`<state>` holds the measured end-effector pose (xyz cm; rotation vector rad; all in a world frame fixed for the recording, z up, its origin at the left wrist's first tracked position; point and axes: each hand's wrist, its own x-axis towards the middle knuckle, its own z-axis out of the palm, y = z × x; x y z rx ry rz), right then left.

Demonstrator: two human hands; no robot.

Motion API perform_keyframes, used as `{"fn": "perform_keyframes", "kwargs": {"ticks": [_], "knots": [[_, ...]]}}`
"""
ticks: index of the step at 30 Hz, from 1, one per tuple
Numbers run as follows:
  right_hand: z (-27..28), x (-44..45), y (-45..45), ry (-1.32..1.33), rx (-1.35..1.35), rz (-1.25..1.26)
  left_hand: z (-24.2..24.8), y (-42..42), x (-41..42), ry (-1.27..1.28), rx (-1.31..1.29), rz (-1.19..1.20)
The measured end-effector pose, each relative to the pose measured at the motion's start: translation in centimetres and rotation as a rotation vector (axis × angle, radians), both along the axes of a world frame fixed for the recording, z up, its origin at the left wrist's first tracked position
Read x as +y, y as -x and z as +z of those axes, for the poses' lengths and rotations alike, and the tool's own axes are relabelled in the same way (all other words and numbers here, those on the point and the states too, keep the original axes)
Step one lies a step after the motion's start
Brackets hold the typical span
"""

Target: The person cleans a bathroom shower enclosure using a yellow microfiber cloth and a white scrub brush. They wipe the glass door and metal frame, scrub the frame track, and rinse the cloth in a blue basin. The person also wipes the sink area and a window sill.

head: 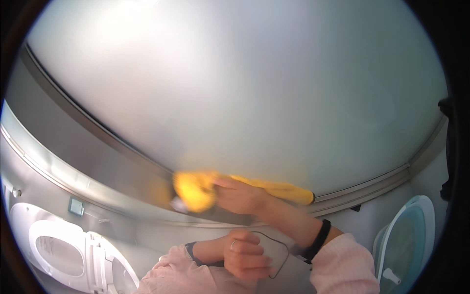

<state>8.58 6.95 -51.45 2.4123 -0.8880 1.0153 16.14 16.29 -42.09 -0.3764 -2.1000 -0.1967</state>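
A yellow cloth (198, 191), blurred, is bunched under the fingers of my right hand (240, 194). It lies against the lower metal frame of a large frosted glass pane (257, 92), and a yellow strip of it trails right along the frame. A black band circles my right wrist. Lower down, my left hand (248, 253) is curled, with a ring on one finger, in front of my body. A thin dark cord (286, 250) loops beside it; whether the fingers hold the cord cannot be told.
A white toilet with its lid raised (58, 250) stands at the lower left, near a small wall fitting (76, 206). At the lower right is a pale blue-green tub (407, 235) with a white rim. A metal ledge (91, 191) curves along the left.
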Motion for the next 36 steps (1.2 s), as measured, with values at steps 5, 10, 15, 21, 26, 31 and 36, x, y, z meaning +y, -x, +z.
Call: {"fn": "perform_keyframes", "kwargs": {"ticks": [5, 10, 15, 21, 26, 31, 36], "knots": [[-19.1, 5.3, 12.2, -0.131, 0.473, -0.008, -2.9, 1.5, -0.8, -0.249, -0.032, 0.005], [-15.8, 9.9, 15.8, -0.298, 0.325, 0.111, -2.7, 0.9, -0.6, -0.335, 0.004, 0.034], [-0.5, 10.2, 6.0, -0.167, -0.635, 0.055, 2.1, -0.6, 1.1, 0.157, 0.138, 0.181], [28.7, 3.5, -6.2, 0.128, -1.035, 0.757, 7.1, -3.3, -0.2, 0.125, 0.896, 0.257], [14.0, 4.4, -7.8, -0.013, -0.911, 0.340, 7.6, -2.8, 0.4, 0.016, 0.898, 0.308], [-13.3, 11.9, -5.3, -0.741, -0.864, 0.016, 5.4, 0.3, 0.3, -0.300, 0.439, 0.270], [-15.6, 15.6, -0.7, -0.970, -1.769, -0.016, -0.2, 1.0, -1.9, -0.646, -0.317, 0.338]]}}
